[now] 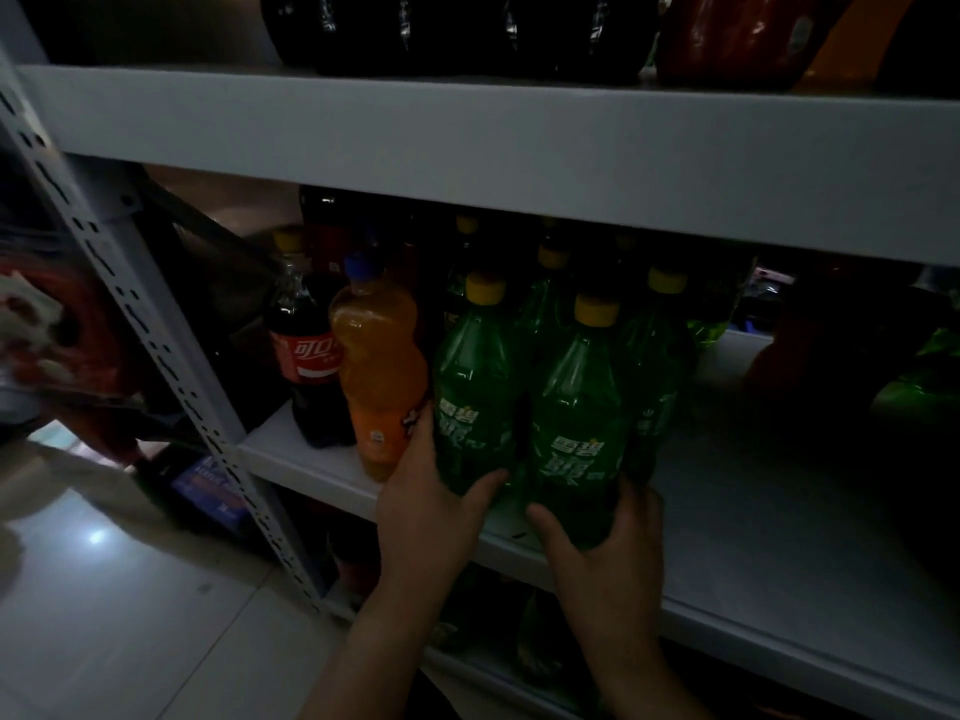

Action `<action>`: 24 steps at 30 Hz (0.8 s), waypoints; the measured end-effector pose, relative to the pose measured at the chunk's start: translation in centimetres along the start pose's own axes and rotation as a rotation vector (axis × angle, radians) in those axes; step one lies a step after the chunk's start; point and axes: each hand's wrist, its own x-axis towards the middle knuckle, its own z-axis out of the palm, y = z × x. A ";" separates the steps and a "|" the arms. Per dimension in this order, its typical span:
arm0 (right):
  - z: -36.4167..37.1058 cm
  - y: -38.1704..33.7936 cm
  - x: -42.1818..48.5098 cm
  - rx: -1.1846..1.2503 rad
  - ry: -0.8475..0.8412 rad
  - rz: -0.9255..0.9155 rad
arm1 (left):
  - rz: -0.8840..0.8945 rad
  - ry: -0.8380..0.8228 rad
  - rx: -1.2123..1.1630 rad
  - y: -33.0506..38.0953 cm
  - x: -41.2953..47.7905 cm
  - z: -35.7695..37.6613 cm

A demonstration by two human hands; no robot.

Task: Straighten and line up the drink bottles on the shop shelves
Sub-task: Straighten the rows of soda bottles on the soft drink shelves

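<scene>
Shelf (779,511) edge carries both upright targets: left hand (431,506) curls round the left green bottle (475,397), right hand (608,558) round the right green bottle (576,428), each rising toward twelve o'clock from its hand.

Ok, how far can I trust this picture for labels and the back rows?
Head view: dim. Labels read on the left green bottle and right green bottle, gripped by the left hand and right hand; rows behind sink into shadow under the upper shelf; the red packets far left are blurred; a glare spot sits on the floor; the wide lens bends the shelf lines.
</scene>
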 end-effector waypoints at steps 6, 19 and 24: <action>-0.2 0.5 0.2 -0.007 -0.001 0.003 | 0.045 -0.070 -0.123 -0.7 -0.2 -0.3; 0.0 1.0 0.4 -0.018 -0.053 0.009 | -0.238 0.328 0.029 -4.5 3.3 -1.2; 0.1 1.3 0.4 -0.001 -0.048 0.021 | -0.203 0.061 -0.271 -7.1 3.8 -3.7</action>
